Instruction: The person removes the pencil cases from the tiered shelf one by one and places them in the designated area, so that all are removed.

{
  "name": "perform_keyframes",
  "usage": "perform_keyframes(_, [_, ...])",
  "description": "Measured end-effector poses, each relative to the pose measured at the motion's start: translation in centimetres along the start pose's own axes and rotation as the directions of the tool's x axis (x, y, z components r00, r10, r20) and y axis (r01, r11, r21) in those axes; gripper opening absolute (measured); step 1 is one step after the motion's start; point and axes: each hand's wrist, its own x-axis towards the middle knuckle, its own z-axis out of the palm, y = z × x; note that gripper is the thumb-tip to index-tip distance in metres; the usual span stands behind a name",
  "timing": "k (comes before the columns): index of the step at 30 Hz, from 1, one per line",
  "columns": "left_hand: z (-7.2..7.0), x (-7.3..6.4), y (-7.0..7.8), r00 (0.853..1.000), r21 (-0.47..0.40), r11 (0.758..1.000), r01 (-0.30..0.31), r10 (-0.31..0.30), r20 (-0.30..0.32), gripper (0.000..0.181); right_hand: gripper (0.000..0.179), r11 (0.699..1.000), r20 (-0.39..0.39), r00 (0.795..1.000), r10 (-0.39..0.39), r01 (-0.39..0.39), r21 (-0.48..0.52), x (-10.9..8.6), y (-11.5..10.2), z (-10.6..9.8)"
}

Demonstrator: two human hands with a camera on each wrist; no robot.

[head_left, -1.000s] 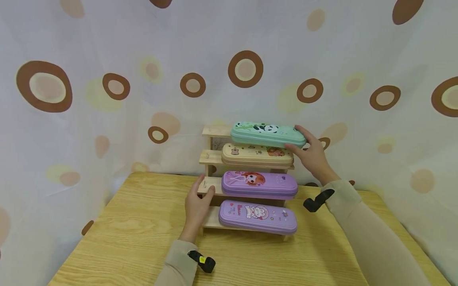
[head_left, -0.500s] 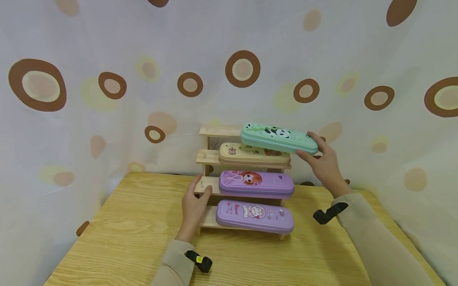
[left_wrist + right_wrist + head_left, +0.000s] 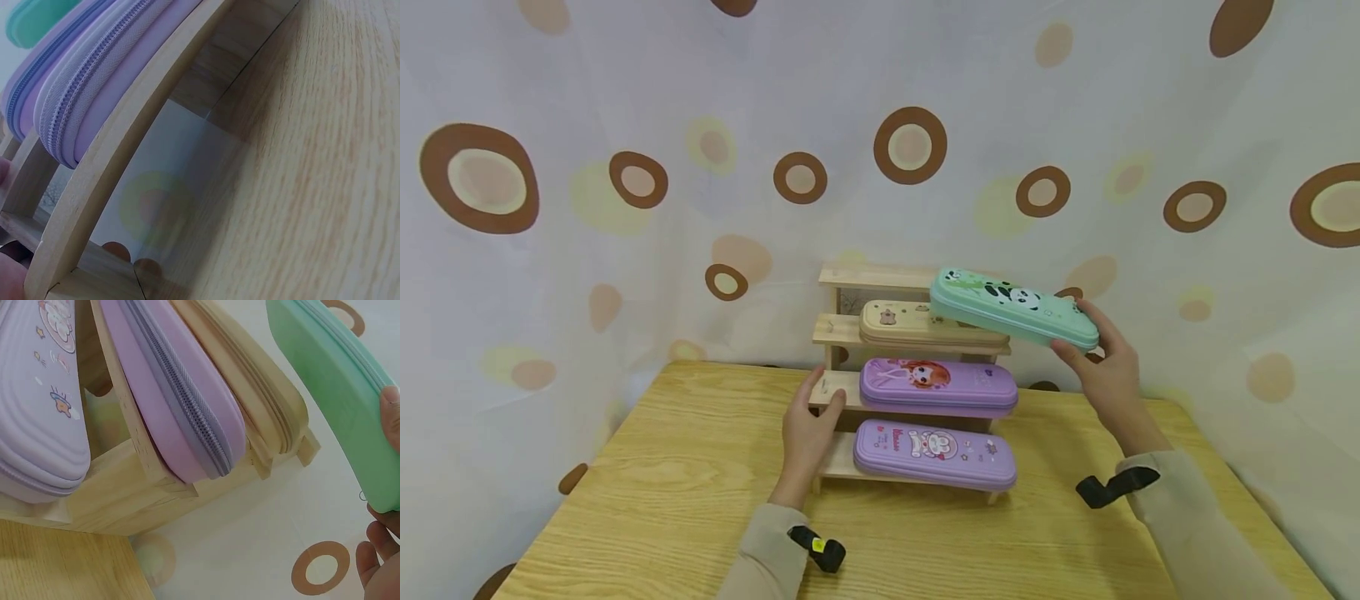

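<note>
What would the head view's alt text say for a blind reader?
A person's right grip holds a tilted green panda case by one end at a stepped wooden rack. A cream case, purple case and lilac case lie on its lower tiers; the left grip touches the rack's left side.

Before you: table (image 3: 722, 467), rack (image 3: 857, 275) standing on it, backdrop (image 3: 850, 67) behind both; rack climbs away from you in four steps. Front case (image 3: 934, 454) on lowest step (image 3: 838, 458), middle case (image 3: 936, 387) on second step (image 3: 851, 383), rear case (image 3: 910, 325) on third step (image 3: 838, 329), all toward right. Your left hand (image 3: 805, 433) at second step's left end. Your right hand (image 3: 1108, 371), right of rack, at right end of raised case (image 3: 1011, 308), which is above middle case's right end
</note>
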Motion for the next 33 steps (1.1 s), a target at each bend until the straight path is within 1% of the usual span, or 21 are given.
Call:
perform_keyframes(5, [0.0,0.0,0.0,1.000,0.001,1.000,-0.005,0.005,-0.003,0.055,0.069,0.999,-0.017,1.000,-0.019,0.019,0.045,-1.3,0.2,-0.9])
perform_keyframes(8, [0.0,0.0,-0.1,1.000,0.002,1.000,-0.010,0.010,-0.005,0.055,0.070,0.999,-0.039,0.999,-0.016,0.017,0.027,-2.2,0.5,-1.5])
perform_keyframes(11, [-0.1,0.0,-0.1,1.000,0.004,1.000,-0.014,0.014,-0.003,0.054,0.070,1.000,-0.074,0.997,-0.004,0.006,0.025,-3.1,0.9,-2.2])
perform_keyframes(14, [-0.1,-0.1,-0.1,1.000,0.003,1.000,-0.013,0.013,0.002,0.054,0.070,0.999,-0.110,0.994,0.012,-0.007,0.050,-4.2,1.1,-3.0])
perform_keyframes(18, [-0.1,0.0,-0.1,1.000,0.004,1.000,0.002,-0.002,0.004,0.054,0.070,0.997,-0.150,0.988,0.037,-0.026,0.076,-5.3,1.2,-3.9])
perform_keyframes(21, [-0.1,0.0,0.0,1.000,0.006,1.000,0.006,-0.006,0.002,0.054,0.070,0.997,-0.179,0.982,0.058,-0.049,0.054,-6.1,1.3,-4.5])
perform_keyframes(25, [-0.1,0.0,0.1,1.000,0.007,1.000,-0.006,0.006,-0.002,0.055,0.070,0.993,-0.230,0.968,0.101,-0.083,0.088,-6.9,1.8,-5.4])
perform_keyframes(30, [0.0,-0.1,0.1,1.000,0.013,1.000,-0.005,0.006,-0.004,0.055,0.068,0.967,-0.292,0.943,0.162,-0.092,0.239,-7.7,2.4,-6.4])
perform_keyframes(33, [0.0,-0.1,0.0,1.000,0.015,1.000,-0.006,0.006,-0.004,0.055,0.068,0.961,-0.311,0.933,0.183,-0.103,0.255,-8.1,2.7,-6.9])
